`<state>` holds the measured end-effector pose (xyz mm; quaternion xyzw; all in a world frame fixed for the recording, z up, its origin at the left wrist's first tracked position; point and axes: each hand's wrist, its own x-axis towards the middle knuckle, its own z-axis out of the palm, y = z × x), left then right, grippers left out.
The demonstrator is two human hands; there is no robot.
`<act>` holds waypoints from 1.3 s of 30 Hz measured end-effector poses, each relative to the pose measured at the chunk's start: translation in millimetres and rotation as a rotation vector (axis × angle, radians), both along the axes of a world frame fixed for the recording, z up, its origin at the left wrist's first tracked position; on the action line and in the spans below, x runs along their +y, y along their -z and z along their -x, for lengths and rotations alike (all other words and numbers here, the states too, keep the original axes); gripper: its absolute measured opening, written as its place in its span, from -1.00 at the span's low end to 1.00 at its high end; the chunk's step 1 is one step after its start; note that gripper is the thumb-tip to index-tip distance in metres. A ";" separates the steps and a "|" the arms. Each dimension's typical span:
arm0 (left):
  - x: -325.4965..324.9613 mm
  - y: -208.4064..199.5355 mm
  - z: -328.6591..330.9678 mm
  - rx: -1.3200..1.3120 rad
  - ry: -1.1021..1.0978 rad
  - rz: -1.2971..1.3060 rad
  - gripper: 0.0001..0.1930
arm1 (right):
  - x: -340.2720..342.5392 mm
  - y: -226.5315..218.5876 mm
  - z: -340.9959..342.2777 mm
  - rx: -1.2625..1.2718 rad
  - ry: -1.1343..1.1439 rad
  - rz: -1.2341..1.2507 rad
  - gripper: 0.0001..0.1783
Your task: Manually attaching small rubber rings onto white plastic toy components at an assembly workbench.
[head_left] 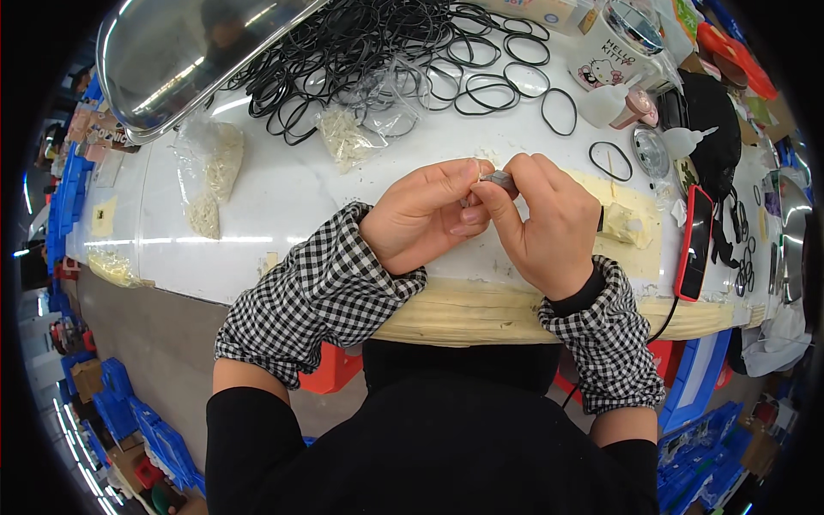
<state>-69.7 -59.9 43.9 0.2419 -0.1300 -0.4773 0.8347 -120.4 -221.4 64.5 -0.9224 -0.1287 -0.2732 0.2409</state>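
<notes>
Both hands meet over the near part of the white table (pixel 283 206). A small dark grey piece (pixel 500 179) is pinched between the thumb and fingers of my right hand (pixel 549 219); its exact kind is hard to make out. Against its left end are the thumb and forefinger of my left hand (pixel 429 215), closed in a pinch with the other fingers curled below. A tiny pale bit shows at those fingertips, mostly hidden. Just beyond the hands lie a clear bag of small pale pieces (pixel 346 142) and several black rings (pixel 560 112).
A large heap of black rings (pixel 335 51) covers the far middle, beside a shiny metal tray (pixel 189 60). Another bag of pale pieces (pixel 215 163) lies left. On the right are a printed white mug (pixel 605 64), a red-edged phone (pixel 694 245) with a cable, and a black bag (pixel 712 129).
</notes>
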 end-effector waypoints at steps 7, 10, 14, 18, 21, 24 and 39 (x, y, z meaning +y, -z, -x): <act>-1.7 -3.9 2.2 0.028 -0.031 -0.012 -0.72 | -0.4 3.0 -1.4 -0.053 0.003 -0.002 -0.64; 0.6 -1.5 0.9 0.005 -0.020 -0.018 -0.74 | 0.0 2.5 -2.0 -0.064 0.008 0.006 -0.64; 1.2 -0.4 0.4 -0.014 -0.030 -0.034 -0.74 | 0.1 0.2 0.1 -0.030 0.022 0.040 -0.64; 1.7 1.9 -0.8 -0.053 -0.042 -0.063 -0.73 | 0.4 -2.5 2.1 0.003 0.028 0.061 -0.63; 1.3 2.0 -0.4 -0.062 -0.052 -0.082 -0.74 | 0.3 0.4 -0.7 -0.044 0.029 0.039 -0.63; 1.2 0.4 0.2 -0.068 -0.065 -0.110 -0.75 | 0.5 -0.4 -0.1 -0.030 0.034 0.065 -0.64; 12.0 -2.8 -20.6 0.172 -0.538 -0.271 -0.87 | -8.3 8.4 -1.9 0.331 -0.050 -0.065 -0.84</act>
